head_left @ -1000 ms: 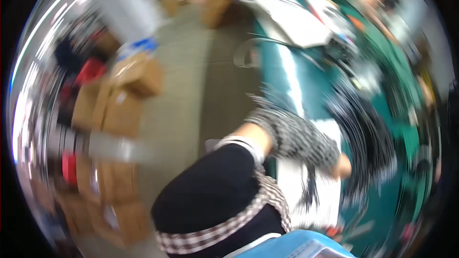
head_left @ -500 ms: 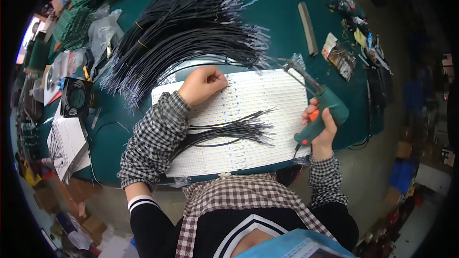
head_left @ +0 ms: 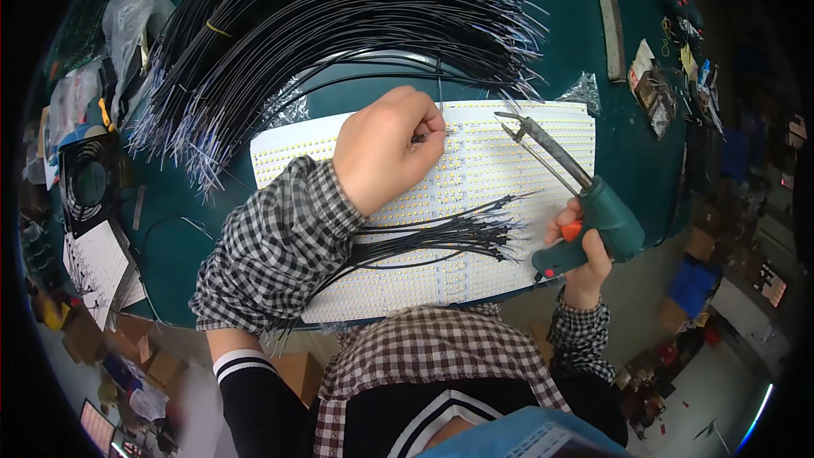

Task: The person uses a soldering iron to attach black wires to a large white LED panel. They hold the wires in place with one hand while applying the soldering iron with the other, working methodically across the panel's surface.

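A white LED circuit board panel (head_left: 280, 144), dotted with rows of small yellow components, lies in front of me. Over its upper middle, my left hand (head_left: 390, 148) has thumb and fingers pinched on a thin dark wire (head_left: 440, 89), which shows above the fingertips. My right hand (head_left: 585, 250) grips a green soldering gun (head_left: 612, 225) with an orange trigger. Its tip points up and left over the panel's upper right, apart from my left fingers. Across the panel's lower half lies a small bunch of black wires (head_left: 441, 239), partly under my left sleeve.
A large pile of black wires (head_left: 331, 34), tied with yellow bands, lies beyond the panel. To the left are a small black fan (head_left: 89, 174), clear plastic bags (head_left: 136, 13) and white sheets (head_left: 102, 267). A grey bar (head_left: 609, 25) and a crumpled packet (head_left: 653, 89) lie at far right.
The view has shifted closer to the panel. The soldering gun's tip has moved left over the panel, nearer my left hand. My left fingers stay pinched near the panel's middle column.
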Available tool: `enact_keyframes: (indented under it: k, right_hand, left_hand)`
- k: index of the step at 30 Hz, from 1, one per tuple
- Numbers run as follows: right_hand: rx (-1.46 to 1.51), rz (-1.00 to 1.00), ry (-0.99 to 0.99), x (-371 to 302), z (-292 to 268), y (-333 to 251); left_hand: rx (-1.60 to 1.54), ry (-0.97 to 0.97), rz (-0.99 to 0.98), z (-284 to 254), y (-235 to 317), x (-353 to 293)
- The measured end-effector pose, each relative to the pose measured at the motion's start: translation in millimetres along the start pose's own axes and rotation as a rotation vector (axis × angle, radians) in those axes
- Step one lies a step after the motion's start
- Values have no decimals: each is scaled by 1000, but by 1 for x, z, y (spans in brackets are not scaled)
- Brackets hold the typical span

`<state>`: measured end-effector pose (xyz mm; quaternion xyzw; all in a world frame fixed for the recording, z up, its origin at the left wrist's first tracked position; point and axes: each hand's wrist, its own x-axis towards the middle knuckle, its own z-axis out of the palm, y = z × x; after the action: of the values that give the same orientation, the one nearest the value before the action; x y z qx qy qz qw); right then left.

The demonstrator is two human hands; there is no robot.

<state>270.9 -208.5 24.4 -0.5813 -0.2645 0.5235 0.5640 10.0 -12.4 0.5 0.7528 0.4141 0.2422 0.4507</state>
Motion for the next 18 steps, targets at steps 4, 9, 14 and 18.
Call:
enact_keyframes:
  k: [4,9,14,18]
  right_hand:
    - [2,19,-32,1,1,-4]
    - [-2,57,-20,0,0,-6]
    - [36,36,-70,1,-4,-3]
    - [40,13,-77,1,-4,-1]
  left_hand:
    - [28,-2,9,0,1,1]
    - [-8,-86,-36,-8,4,3]
    - [-45,-139,-75,-17,7,3]
    - [-72,-161,-171,-16,8,7]
